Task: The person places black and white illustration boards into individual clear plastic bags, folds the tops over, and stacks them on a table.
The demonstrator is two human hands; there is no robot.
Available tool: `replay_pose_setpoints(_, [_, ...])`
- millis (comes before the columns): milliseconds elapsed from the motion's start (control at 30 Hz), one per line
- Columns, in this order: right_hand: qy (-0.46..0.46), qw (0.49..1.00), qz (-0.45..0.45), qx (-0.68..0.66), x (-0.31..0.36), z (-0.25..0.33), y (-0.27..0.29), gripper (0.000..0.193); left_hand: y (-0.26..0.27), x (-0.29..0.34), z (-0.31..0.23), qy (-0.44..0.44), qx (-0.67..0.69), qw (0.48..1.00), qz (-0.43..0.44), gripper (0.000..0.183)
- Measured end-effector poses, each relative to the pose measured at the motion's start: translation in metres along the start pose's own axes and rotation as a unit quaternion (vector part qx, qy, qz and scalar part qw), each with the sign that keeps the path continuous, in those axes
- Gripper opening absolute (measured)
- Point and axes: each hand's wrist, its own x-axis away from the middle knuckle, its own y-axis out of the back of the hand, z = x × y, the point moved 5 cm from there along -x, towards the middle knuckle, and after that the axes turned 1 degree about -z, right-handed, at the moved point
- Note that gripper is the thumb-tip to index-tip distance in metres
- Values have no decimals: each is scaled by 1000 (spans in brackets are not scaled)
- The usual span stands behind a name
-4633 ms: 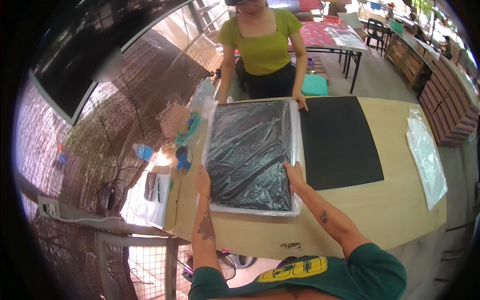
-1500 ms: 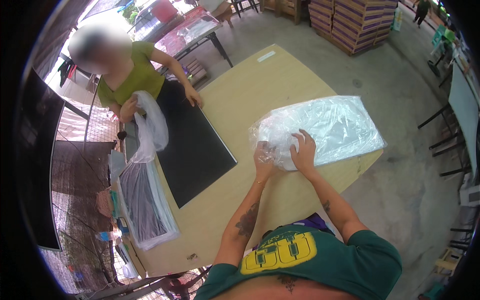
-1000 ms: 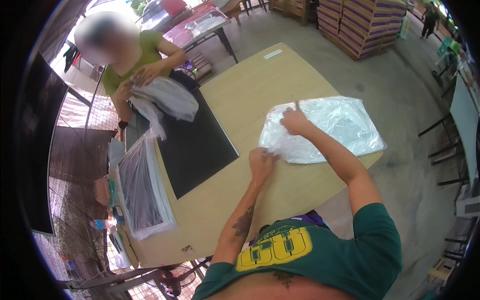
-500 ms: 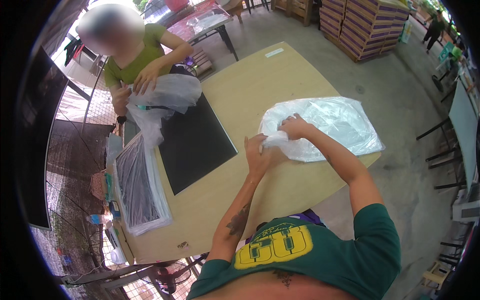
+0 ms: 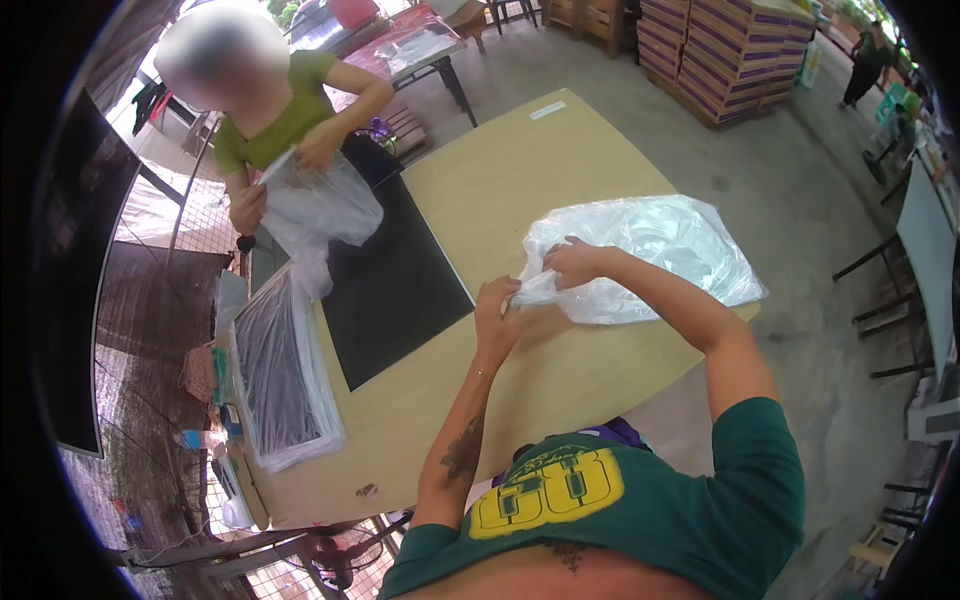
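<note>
A large clear plastic bag (image 5: pixel 660 255) lies flat on the right part of the table, its near-left end bunched up. My left hand (image 5: pixel 497 312) pinches the gathered edge of that bag at its left tip. Close by on the right, my right hand (image 5: pixel 574 263) is closed on the crumpled plastic, fingers curled into it. Left of my hands rests a flat black panel (image 5: pixel 395 285) with a thin light edge. Farther left, a second dark panel (image 5: pixel 285 375) sits inside a clear plastic wrapping.
Across the table (image 5: pixel 560 150) a person in a green top (image 5: pixel 265 135) holds another plastic bag (image 5: pixel 320 205) over the black panel. Stacked cartons (image 5: pixel 725 60) stand on the floor at the back right. A large dark screen-like panel (image 5: pixel 75 280) is upright at far left.
Both my hands have shifted slightly left, drawing the bag's bunched end along. The co-worker's hands have moved, and their bag now hangs more gathered.
</note>
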Motion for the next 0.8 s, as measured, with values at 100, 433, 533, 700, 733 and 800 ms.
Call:
replay_pose_setpoints(100, [-33, 999, 22, -17, 7, -15, -2, 53, -7, 11, 0, 91, 88, 991, 42, 24])
replay_pose_setpoints(433, [-55, 850, 0, -524, 12, -34, 4, 53, -33, 36, 9, 318, 105, 913, 235, 46])
replay_pose_setpoints(533, [-40, 979, -66, -187, -2, -14, -8, 46, -42, 34, 3, 213, -122, 924, 293, 38])
replay_pose_setpoints(700, [-126, 990, 29, -59, -2, 0, -29, 46, -34, 57, -15, -59, -208, 949, 228, 19])
replay_pose_setpoints(733, [-125, 987, 14, -101, -1, -6, -27, 47, -29, 58, -26, -97, -215, 948, 215, 16])
replay_pose_setpoints(800, [-122, 976, -19, -180, -1, -32, -34, 48, -21, 61, -33, -76, -191, 952, 225, 15])
